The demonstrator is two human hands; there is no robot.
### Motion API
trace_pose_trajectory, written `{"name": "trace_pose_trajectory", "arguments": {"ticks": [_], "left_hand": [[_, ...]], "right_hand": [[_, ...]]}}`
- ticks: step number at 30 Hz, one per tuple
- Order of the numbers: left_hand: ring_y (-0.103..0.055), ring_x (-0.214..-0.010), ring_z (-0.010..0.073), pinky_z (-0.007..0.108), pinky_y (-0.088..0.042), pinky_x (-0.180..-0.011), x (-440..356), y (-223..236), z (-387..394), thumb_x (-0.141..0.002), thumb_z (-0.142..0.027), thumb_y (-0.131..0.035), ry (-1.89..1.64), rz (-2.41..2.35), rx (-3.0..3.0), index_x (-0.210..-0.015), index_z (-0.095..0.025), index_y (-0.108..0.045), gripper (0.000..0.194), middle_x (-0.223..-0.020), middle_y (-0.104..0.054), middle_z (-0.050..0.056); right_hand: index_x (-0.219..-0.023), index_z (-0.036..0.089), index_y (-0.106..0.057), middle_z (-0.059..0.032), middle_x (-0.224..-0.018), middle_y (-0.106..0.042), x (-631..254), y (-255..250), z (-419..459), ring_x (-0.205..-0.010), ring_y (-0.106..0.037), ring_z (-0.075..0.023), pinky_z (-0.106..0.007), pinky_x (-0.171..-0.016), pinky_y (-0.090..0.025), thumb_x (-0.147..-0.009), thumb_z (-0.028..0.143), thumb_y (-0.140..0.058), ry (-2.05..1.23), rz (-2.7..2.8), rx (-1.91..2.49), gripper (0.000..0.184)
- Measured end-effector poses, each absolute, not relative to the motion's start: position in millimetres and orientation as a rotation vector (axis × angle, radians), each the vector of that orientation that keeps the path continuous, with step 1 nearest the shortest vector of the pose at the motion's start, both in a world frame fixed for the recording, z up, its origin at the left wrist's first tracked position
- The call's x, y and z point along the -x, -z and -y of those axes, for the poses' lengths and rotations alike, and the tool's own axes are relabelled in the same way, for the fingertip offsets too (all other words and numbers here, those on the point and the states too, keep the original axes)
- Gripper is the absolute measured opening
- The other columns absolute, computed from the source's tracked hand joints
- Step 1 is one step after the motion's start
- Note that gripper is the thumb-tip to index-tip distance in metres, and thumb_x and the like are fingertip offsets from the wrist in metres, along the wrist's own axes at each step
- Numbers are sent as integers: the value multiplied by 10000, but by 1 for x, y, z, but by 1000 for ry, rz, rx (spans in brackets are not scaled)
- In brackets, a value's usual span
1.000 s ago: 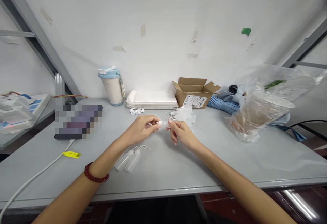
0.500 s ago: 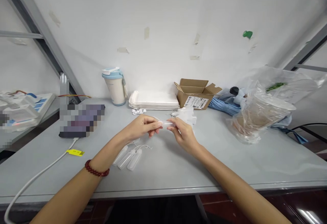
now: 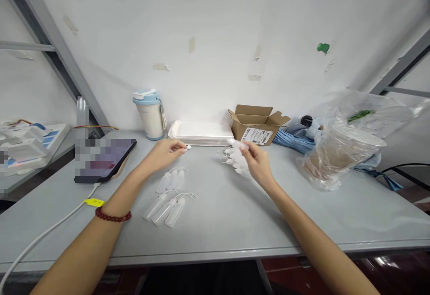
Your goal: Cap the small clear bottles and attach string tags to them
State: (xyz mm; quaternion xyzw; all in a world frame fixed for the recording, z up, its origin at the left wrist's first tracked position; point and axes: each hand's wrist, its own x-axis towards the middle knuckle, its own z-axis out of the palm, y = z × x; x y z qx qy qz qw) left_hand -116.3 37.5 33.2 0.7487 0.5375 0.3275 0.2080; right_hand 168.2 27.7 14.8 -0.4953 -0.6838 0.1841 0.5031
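Note:
My left hand reaches toward the small white caps lying before the stack of white sheets, its fingers pinched on one cap. My right hand is closed on a small clear squeeze bottle, just over a loose pile of the same bottles. Two rows of capped clear bottles lie between my arms: a far row and a near row.
A blue-lidded cup, a stack of white sheets and an open cardboard box stand along the wall. A phone with a white cable lies left. Crumpled clear plastic bags and blue cloth sit at the right.
My hands were together on one small bottle; they have parted. The left went up-left to the caps, the right to the bottle pile. A second row of bottles now lies on the table.

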Motion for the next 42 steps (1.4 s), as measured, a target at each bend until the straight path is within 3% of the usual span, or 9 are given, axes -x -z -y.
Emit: {"name": "trace_pose_trajectory", "arguments": {"ticks": [3, 5, 10, 14, 19, 32, 38, 42], "left_hand": [[-631, -813, 284, 355, -445, -745, 143, -21, -55, -736, -210, -487, -927, -1896, -2177, -765, -162, -667, 189, -793, -697, 87], [-635, -820, 283, 359, -452, -761, 148, -11, -61, -717, -176, -472, -870, -1902, -2246, -817, -143, -674, 228, -824, -696, 97], [-625, -886, 245, 367, -460, -844, 138, 3, -64, -738, -193, -434, -847, -1741, -2383, -981, -158, -671, 342, -1044, -675, 107], [-607, -992, 246, 359, -453, -894, 132, 5, -66, -766, -217, -417, -862, -1616, -2428, -996, -174, -682, 353, -1114, -668, 88], [-594, -1077, 237, 339, -468, -896, 128, 8, -71, -770, -251, -421, -858, -1528, -2346, -967, -182, -703, 351, -1149, -669, 77], [-631, -944, 211, 303, -473, -805, 126, 14, -70, -762, -250, -434, -817, -1508, -2378, -836, -194, -726, 307, -1050, -705, 65], [-613, -744, 173, 269, -467, -701, 122, 7, -64, -735, -267, -472, -769, -1523, -2355, -804, -175, -705, 260, -908, -713, 46], [-597, -744, 179, 274, -447, -690, 120, 3, -61, -744, -295, -485, -790, -1595, -2346, -790, -162, -680, 240, -847, -689, 54]], "right_hand": [[-1054, 159, -615, -67, -831, -637, -194, -16, -48, -709, -537, -193, -324, -703, -427, -864, 415, -442, -243, 1573, 1252, 363], [-1095, 154, -608, -91, -892, -651, -207, -13, -60, -733, -549, -204, -355, -747, -435, -873, 407, -416, -175, 1564, 1284, 387], [-1143, 150, -618, -106, -920, -643, -219, 2, -81, -743, -546, -201, -380, -776, -444, -869, 361, -404, -72, 1629, 1315, 406], [-1160, 160, -629, -98, -905, -639, -218, 9, -91, -735, -539, -190, -355, -753, -443, -863, 295, -401, -41, 1707, 1326, 398], [-1168, 147, -631, -114, -952, -667, -214, 9, -94, -886, -564, -228, -386, -843, -408, -861, 217, -377, -9, 1814, 1325, 405], [-1183, 165, -604, -105, -1215, -622, -196, 0, -62, -1076, -520, -267, -435, -924, -369, -906, 250, -409, 166, 1826, 1301, 349], [-1113, 181, -581, -110, -1040, -658, -154, -8, -15, -967, -556, -235, -405, -859, -433, -921, 252, -420, 45, 1959, 975, 260], [-1212, 184, -483, -105, -1028, -626, -122, -7, 18, -914, -550, -201, -357, -819, -459, -925, 248, -432, -263, 2283, 731, 299]]}}
